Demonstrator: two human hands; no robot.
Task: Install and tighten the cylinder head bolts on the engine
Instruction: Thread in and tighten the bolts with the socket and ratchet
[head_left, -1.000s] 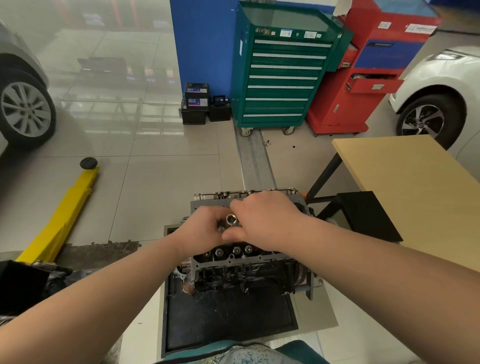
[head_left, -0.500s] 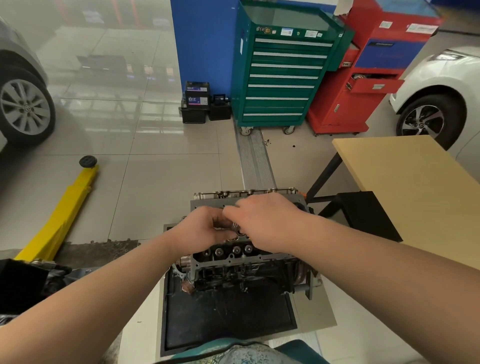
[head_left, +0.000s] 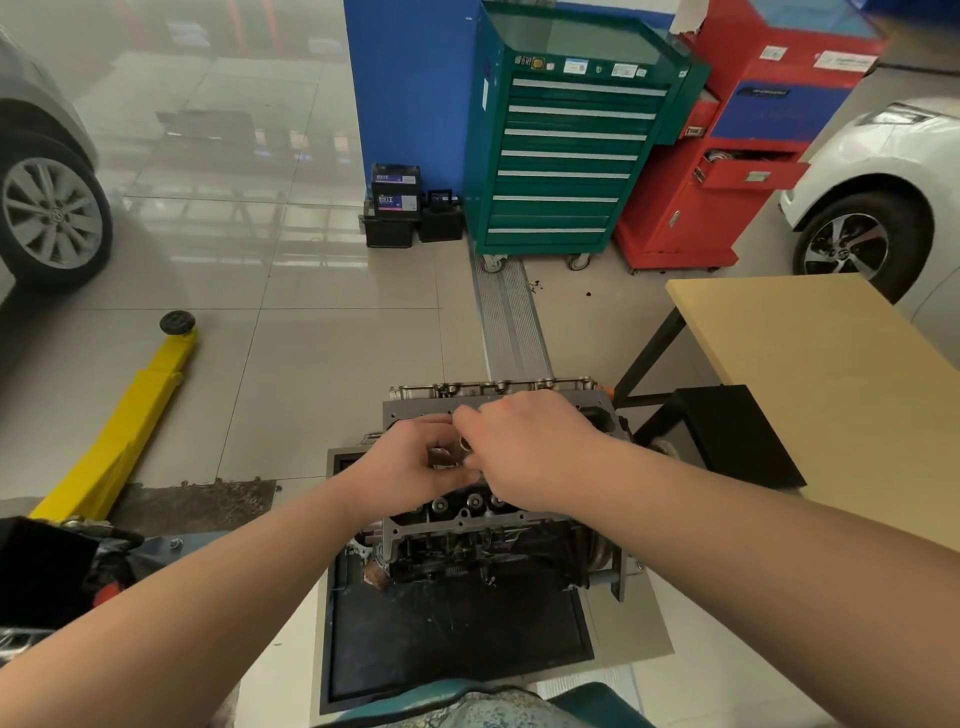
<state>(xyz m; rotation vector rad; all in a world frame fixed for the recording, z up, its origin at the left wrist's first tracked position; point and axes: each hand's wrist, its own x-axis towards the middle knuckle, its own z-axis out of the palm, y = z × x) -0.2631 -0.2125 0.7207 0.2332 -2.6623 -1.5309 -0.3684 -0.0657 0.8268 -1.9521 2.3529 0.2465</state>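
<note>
A grey engine with its cylinder head (head_left: 498, 525) stands on a black tray (head_left: 452, 639) in front of me. Both my hands meet over the top of the head. My left hand (head_left: 410, 467) curls its fingers round a small metal piece (head_left: 441, 457). My right hand (head_left: 524, 447) pinches a shiny metal socket-like part (head_left: 464, 443) between thumb and fingers, right beside the left hand's fingers. Several round bolt heads or valve parts (head_left: 475, 500) show in a row along the head's near edge. The hands hide the middle of the head.
A wooden table (head_left: 831, 395) with black legs stands to the right. A green tool cabinet (head_left: 566, 140) and a red one (head_left: 727, 171) stand at the back. A yellow lift arm (head_left: 130, 410) lies on the floor to the left. Cars are parked at both sides.
The small shiny part stood upright between the hands a second ago; now my hands have closed in round it and shifted slightly away over the head. The engine has not moved.
</note>
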